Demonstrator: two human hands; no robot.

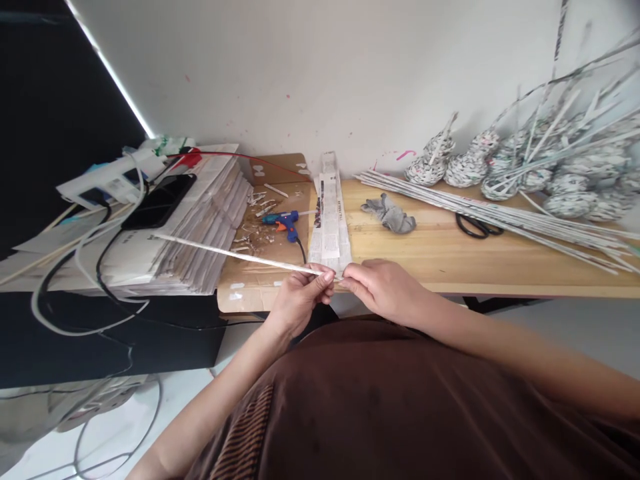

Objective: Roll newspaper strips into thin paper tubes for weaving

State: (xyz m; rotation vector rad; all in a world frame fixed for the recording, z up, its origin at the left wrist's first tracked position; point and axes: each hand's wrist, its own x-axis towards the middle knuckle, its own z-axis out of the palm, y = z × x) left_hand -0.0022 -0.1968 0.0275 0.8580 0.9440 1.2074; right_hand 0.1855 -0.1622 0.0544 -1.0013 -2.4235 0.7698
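A long, thin rolled paper tube (pixel 235 254) slants from the paper stack at the left down to my hands. My left hand (pixel 300 293) is closed around it near its lower right end. Against that same end, my right hand (pixel 377 283) is closed too, fingertips pinching the tip. Just beyond my hands lie newspaper strips (pixel 330 220), reaching back toward the wall. A blue glue gun (pixel 286 224) rests on cardboard to their left. To their right sits a crumpled grey cloth (pixel 389 213).
Stacked paper sheets (pixel 200 227) carry a black phone (pixel 159 201), a power strip (pixel 107 180) and loose cables. On the right lie a bundle of paper tubes (pixel 480 212) and black-handled scissors (pixel 473 227). Several woven paper pieces (pixel 433 160) stand along the wall.
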